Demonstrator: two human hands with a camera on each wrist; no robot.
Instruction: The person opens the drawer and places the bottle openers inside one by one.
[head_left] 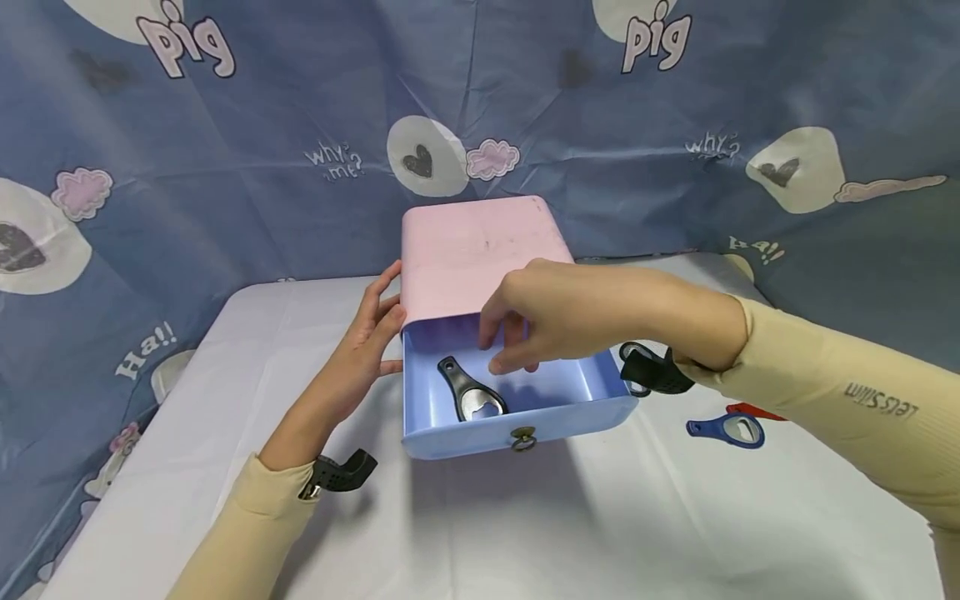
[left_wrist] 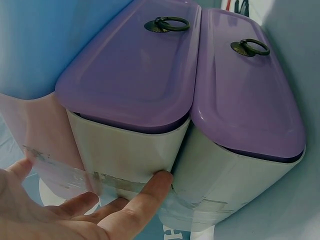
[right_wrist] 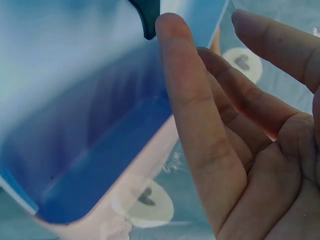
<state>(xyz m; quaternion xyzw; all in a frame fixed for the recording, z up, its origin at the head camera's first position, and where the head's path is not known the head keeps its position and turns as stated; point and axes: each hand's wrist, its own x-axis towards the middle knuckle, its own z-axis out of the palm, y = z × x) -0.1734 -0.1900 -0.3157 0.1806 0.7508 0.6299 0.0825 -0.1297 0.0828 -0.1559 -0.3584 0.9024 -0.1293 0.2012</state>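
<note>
A pink-topped drawer box [head_left: 480,242] stands on the table with its blue drawer [head_left: 585,379] pulled out. Inside the drawer lies a bottle opener [head_left: 467,392] with a black handle and a metal head. My right hand [head_left: 551,312] hovers over the drawer, fingers loosely bent and holding nothing. In the right wrist view its fingers [right_wrist: 187,100] are apart, near the dark handle end of the opener [right_wrist: 147,17]. My left hand [head_left: 367,342] rests against the box's left side; in the left wrist view a fingertip touches the pale casing [left_wrist: 130,155] below a purple drawer [left_wrist: 135,65].
Right of the box, a blue bottle opener [head_left: 727,429] lies on the white table [head_left: 495,533], with a red item [head_left: 753,411] behind it. Another metal-headed piece shows partly behind the right wrist strap [head_left: 656,371]. A printed blue cloth [head_left: 300,100] hangs behind.
</note>
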